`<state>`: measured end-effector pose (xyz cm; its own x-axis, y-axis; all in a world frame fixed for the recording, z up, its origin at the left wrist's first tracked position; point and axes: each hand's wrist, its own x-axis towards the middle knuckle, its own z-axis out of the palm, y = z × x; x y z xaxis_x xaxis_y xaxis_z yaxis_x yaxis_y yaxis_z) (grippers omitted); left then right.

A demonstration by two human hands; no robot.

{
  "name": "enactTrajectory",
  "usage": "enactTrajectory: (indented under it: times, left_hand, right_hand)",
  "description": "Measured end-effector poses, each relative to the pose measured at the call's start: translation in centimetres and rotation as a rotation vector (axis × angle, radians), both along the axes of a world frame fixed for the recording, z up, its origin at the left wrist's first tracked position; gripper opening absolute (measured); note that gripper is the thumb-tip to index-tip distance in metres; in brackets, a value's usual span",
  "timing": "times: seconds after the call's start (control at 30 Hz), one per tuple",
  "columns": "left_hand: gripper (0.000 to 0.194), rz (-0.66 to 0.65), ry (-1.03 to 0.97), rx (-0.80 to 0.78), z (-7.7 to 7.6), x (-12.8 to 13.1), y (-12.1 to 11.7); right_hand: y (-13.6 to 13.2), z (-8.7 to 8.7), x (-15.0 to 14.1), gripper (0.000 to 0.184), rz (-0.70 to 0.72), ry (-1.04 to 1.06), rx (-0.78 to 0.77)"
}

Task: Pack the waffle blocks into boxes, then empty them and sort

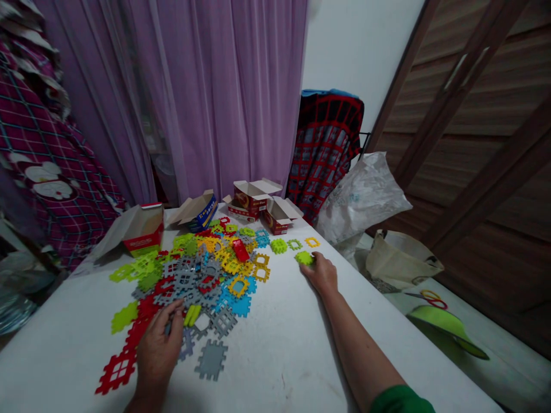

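A heap of flat interlocking plastic tiles [202, 275] in red, grey, green, yellow and blue lies on the white table [279, 355]. My left hand [157, 347] rests at the heap's near edge, fingers curled around a grey tile beside two lime-green pieces [192, 314]. A loose grey tile [210, 360] lies just right of that hand. My right hand [322, 274] reaches to the far right of the table, its fingertips pinching a lime-green tile [304, 257]. Beyond it lie three separate tiles, green [278, 245], green-framed [295, 244] and yellow-framed [312, 242].
Several opened cardboard boxes [258, 203] stand at the table's far edge, another [142, 232] at the far left. Purple curtains hang behind. Right of the table sit a white plastic bag [365, 198], a cloth bag [400, 261], a green cap [443, 327] and wooden doors.
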<state>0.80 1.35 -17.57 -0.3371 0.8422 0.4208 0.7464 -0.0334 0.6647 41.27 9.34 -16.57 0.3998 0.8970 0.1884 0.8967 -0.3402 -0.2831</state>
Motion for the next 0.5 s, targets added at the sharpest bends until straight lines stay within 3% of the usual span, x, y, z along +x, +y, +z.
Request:
enactTrajectory:
  times: [0.3,0.5]
  left_hand:
    - [0.039,-0.006,0.025,-0.032,0.1,-0.2,-0.1]
    - [0.039,-0.022,0.035,-0.018,-0.6,-0.6,0.3]
  right_hand:
    - [0.0,0.3,-5.1,0.056,0.141,-0.022,0.002]
    - [0.4,0.4,-5.7,0.057,0.142,-0.04,-0.027]
